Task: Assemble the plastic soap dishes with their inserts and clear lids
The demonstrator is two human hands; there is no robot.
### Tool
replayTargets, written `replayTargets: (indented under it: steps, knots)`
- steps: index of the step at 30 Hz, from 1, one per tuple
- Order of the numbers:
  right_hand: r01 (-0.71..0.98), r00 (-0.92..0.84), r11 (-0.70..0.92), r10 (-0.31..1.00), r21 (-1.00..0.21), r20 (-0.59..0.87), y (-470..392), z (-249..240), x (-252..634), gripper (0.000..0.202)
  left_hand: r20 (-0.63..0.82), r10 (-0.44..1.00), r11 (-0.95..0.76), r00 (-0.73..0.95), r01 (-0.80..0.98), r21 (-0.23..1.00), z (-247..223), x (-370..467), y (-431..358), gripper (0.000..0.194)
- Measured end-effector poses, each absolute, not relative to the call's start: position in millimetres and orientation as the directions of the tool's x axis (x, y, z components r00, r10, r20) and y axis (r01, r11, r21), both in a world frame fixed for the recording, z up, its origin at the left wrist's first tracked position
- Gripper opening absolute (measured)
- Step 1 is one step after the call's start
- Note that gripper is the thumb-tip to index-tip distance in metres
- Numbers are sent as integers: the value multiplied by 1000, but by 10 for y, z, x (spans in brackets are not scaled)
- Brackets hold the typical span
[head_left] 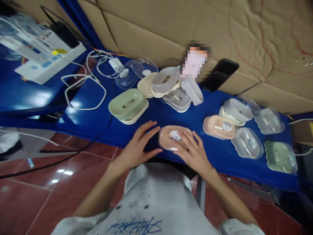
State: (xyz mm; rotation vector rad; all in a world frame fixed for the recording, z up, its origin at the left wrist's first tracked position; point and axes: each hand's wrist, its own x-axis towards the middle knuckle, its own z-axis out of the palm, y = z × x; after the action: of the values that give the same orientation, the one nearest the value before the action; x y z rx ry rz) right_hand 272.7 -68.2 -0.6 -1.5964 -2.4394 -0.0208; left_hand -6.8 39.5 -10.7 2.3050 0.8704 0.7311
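Brown sheeting backs a glossy blue table. Peach rounded plastic box with a clear lid and round printed sticker sits flat at the near edge, between both hands; call it the peach box. Left hand: wide open, thumb and fingers apart, beside the box's left end, no hold; contact unclear. Right hand: fingers spread over the lid's right side, thumb toward the near edge, loose, no closed grip visible. Lid seating can't be confirmed from this view. Handling, my read: bring the left hand in to brace the free end, keep right-hand pressure light and even, since one-sided push could skid or tip it off the edge. Pale green oval tray sits well clear, back-left.
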Motion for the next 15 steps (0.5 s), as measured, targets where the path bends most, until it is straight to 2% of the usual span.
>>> replayTargets:
  steps: [2, 4, 6, 8, 11, 15]
  knots:
    - [939, -294, 326, 925, -106, 240, -676, 14, 2788, 64, 395, 767, -639, 506, 538, 550, -62, -169, 513, 80]
    - [973, -160, 199, 948, -118, 276, -669, 31, 2842, 67, 459, 807, -574, 371, 674, 464, -46, -250, 654, 79]
    - [989, -37, 77, 957, -127, 289, -666, 43, 2858, 68, 451, 840, -497, 303, 763, 413, -66, -287, 776, 77]
    - [991, 16, 25, 954, -135, 298, -667, 51, 2812, 70, 408, 863, -456, 299, 808, 374, -103, -274, 843, 67]
    - [981, -48, 103, 951, -167, 305, -672, 57, 2644, 75, 369, 850, -496, 375, 804, 328, -127, -203, 810, 50]
    - [932, -241, 297, 936, -207, 257, -649, 53, 2395, 67, 330, 731, -683, 598, 642, 349, -63, -133, 571, 45]
